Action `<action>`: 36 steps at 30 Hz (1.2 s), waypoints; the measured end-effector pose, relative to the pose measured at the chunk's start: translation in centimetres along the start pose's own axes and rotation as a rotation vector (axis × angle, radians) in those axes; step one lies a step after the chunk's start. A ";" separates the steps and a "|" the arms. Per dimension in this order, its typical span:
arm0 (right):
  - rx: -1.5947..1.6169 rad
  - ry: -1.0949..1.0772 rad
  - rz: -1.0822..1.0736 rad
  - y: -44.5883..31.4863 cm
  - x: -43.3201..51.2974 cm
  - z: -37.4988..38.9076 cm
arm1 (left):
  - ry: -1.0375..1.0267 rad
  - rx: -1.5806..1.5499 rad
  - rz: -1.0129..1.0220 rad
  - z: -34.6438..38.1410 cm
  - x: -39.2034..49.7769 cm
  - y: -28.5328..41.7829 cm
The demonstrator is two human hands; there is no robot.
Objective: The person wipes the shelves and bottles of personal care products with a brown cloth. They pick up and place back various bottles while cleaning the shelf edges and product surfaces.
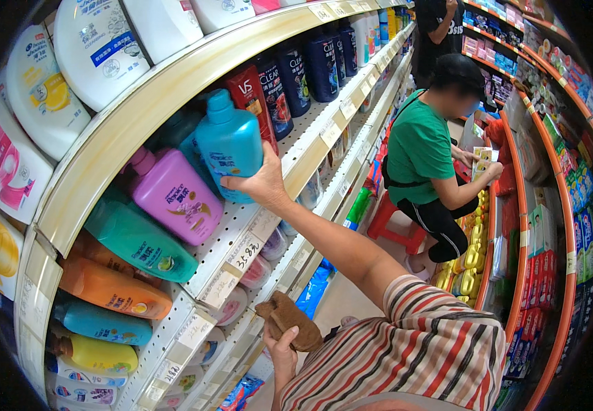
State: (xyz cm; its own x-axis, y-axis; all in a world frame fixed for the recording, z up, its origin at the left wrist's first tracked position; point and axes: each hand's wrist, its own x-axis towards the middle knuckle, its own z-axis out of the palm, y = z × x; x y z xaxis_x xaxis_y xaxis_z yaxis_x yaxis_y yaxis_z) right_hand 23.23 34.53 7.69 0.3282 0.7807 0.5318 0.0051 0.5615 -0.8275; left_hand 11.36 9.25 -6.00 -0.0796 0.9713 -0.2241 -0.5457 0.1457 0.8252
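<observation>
My right hand (265, 182) is wrapped around a blue Rejoice shampoo bottle (228, 146) at the shelf's front, thumb on the near side and fingers behind it. Whether the bottle's base touches the shelf board (224, 231) cannot be told. A purple Rejoice pump bottle (178, 198) stands beside it, and a red VS bottle (252, 103) is just behind on the other side. Lower down, near the shelf edge and my striped shirt (389, 359), my left hand (282, 352) grips a folded brown cloth (296, 321).
Large white shampoo bottles (99, 51) line the shelf above. Green (142, 241) and orange (117, 285) bottles continue the row. In the aisle a person in a green shirt (417, 149) sits on a red stool (394, 226), facing shelves of toothpaste boxes (540, 277). Another person (437, 31) stands beyond.
</observation>
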 end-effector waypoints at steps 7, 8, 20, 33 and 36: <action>0.150 0.011 -0.139 -1.9 -0.6 -3.2 | -0.040 -0.041 0.035 -0.2 -0.6 0.0; 0.157 -0.002 -0.137 -2.4 -0.9 -4.1 | -0.041 -0.043 0.037 0.1 -0.8 0.2; 0.079 -0.201 0.088 -3.5 -10.1 -10.7 | -0.152 0.262 0.742 6.4 -0.1 9.4; 0.246 -0.411 0.254 -2.6 -15.5 -10.5 | -0.108 0.885 1.516 9.1 2.1 7.5; 0.306 -0.477 0.218 -5.1 -14.7 -9.7 | 0.042 0.458 1.164 7.7 1.7 6.7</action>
State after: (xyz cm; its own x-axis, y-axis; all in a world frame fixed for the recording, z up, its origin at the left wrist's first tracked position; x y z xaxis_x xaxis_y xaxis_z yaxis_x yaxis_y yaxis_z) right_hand 27.55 17.46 2.34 -0.1684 0.8837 0.4367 -0.3094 0.3733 -0.8746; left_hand 14.05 13.30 3.14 -0.3508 0.5615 0.7494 0.2055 -0.7346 0.6466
